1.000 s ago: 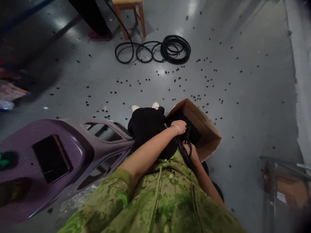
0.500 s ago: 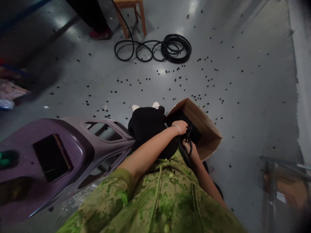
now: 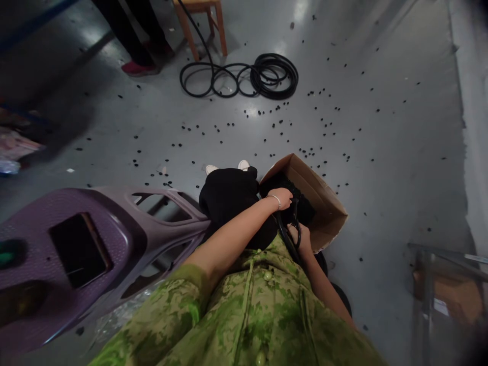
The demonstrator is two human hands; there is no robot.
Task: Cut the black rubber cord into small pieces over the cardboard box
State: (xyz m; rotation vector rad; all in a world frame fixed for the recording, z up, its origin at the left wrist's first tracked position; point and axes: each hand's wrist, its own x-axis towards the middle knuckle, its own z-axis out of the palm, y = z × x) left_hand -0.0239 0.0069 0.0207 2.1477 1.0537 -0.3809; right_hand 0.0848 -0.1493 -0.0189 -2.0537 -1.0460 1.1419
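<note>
Over a cardboard box [image 3: 330, 203] at my lap, my left hand [image 3: 281, 197], with a bracelet at the wrist, is closed, fingers at the upper part of a thin black hose [image 3: 298, 236]. Just below it, my right hand [image 3: 301, 238] is closed round the same hose, which bends in a small loop over its fingers. More black hose runs down against my shirt. A dark heap of small black pieces [image 3: 305, 206] fills part of the box. Exactly what the fingertips pinch is too small to make out.
A coil of black hose [image 3: 274, 95] lies ahead beside a wooden stool [image 3: 198, 6]. Another person's legs [image 3: 131, 38] stand at upper left. On my left a purple plastic stool [image 3: 122, 229] bears a phone [image 3: 78, 249]. Small black rings are scattered over the floor [image 3: 229, 142].
The other person's feet have shifted, and a second leg now shows at upper left. My hands stay almost in place at the box, with only slight finger movement.
</note>
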